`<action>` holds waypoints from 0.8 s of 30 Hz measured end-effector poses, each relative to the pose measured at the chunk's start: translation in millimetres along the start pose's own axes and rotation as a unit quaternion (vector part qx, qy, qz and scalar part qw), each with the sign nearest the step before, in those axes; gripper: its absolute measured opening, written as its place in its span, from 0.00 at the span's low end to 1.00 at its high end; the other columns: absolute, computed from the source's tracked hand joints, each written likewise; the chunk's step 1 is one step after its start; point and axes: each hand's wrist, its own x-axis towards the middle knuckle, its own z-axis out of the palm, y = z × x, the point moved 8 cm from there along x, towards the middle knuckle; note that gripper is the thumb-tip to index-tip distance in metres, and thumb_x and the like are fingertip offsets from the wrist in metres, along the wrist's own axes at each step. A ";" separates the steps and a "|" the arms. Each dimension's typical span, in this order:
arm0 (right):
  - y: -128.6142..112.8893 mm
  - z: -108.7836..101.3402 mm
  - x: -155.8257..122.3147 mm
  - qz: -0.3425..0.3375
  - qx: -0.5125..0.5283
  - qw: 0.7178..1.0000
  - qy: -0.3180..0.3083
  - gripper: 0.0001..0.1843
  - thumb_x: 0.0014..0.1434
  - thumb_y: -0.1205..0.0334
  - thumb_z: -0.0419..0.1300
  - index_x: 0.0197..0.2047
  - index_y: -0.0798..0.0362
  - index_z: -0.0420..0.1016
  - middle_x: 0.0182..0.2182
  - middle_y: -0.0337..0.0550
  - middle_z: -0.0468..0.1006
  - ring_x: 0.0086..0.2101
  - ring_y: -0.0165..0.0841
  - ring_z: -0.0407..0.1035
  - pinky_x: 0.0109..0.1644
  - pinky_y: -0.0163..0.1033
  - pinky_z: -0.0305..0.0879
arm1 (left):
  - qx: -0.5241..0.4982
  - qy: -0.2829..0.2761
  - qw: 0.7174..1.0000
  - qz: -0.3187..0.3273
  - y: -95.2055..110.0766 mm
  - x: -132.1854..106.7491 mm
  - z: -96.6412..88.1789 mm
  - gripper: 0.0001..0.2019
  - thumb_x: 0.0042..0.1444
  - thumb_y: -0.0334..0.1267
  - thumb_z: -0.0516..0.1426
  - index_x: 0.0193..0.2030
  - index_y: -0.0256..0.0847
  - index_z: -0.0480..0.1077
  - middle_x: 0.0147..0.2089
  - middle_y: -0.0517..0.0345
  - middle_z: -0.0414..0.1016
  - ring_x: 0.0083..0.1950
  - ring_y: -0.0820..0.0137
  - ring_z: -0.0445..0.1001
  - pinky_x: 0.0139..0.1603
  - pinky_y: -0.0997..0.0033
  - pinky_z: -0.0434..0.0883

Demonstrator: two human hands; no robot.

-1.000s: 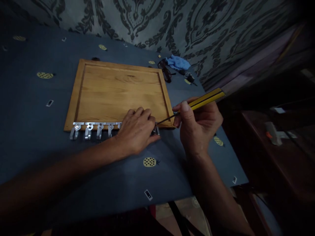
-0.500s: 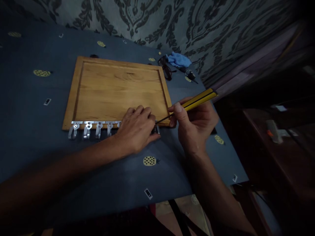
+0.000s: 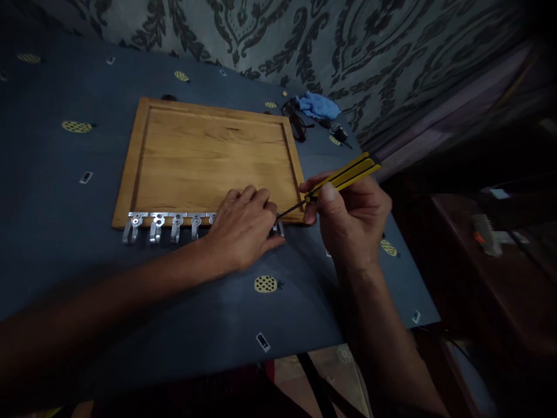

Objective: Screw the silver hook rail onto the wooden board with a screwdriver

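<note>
A wooden board with a raised frame point(image 3: 209, 157) lies flat on the table. Along its near edge runs a metal hook rail point(image 3: 177, 219) with several hooks hanging over the edge. My left hand point(image 3: 243, 232) bends its fingers over the rail's right part and grips it against the board, hiding some hooks. In my right hand point(image 3: 354, 223) is a yellow and black screwdriver point(image 3: 343, 177), held by the handle between thumb and fingers. Its thin shaft slants down left to the rail's right end, beside my left fingertips. The exact tip is hidden there.
The table has a blue pineapple-print cover point(image 3: 174, 325). Beyond the board's far right corner lie dark glasses point(image 3: 298, 125), a blue cloth point(image 3: 318, 105) and what look like keys point(image 3: 339, 132). A patterned wall point(image 3: 243, 35) rises behind. Dark furniture point(image 3: 461, 232) stands at right.
The screwdriver's handle has turned in my right fingers, showing different yellow ridges. My right hand has shifted slightly right and its thumb sits differently. My left hand keeps its place on the rail.
</note>
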 end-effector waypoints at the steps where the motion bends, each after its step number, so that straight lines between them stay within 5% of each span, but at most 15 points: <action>1: -1.8 -0.9 -0.3 -0.006 -0.004 1.000 0.010 0.17 0.54 0.44 0.75 0.35 0.48 0.83 0.32 0.36 0.84 0.18 0.22 0.65 0.19 0.31 0.65 | 0.000 -0.004 1.000 -0.001 0.0 0.1 0.2 0.21 0.67 0.52 0.59 0.54 0.34 0.75 0.56 0.42 0.74 0.62 0.50 0.69 0.59 0.53 0.67; 7: -5.4 -1.3 0.2 0.002 -0.019 0.999 0.027 0.17 0.49 0.46 0.78 0.31 0.48 0.81 0.29 0.35 0.82 0.16 0.22 0.61 0.16 0.32 0.61 | -0.004 -0.016 1.000 -0.006 -0.6 0.4 0.6 0.22 0.68 0.52 0.59 0.56 0.34 0.75 0.57 0.42 0.73 0.63 0.49 0.68 0.61 0.52 0.66; 13: -0.2 -2.5 2.3 0.016 0.005 0.999 -0.040 0.16 0.56 0.47 0.74 0.44 0.46 0.85 0.34 0.39 0.85 0.20 0.26 0.69 0.21 0.35 0.67 | -0.001 -0.009 1.000 -0.003 -1.0 0.2 1.3 0.22 0.67 0.53 0.59 0.55 0.34 0.75 0.56 0.42 0.73 0.62 0.50 0.68 0.61 0.53 0.66; 24: -7.1 -2.9 4.0 0.011 -0.012 0.999 -0.030 0.14 0.48 0.50 0.79 0.32 0.49 0.85 0.30 0.38 0.85 0.16 0.22 0.64 0.16 0.32 0.65 | -0.004 -0.011 1.000 -0.006 -1.5 0.7 2.5 0.23 0.67 0.53 0.59 0.56 0.34 0.75 0.56 0.43 0.73 0.63 0.50 0.68 0.61 0.53 0.66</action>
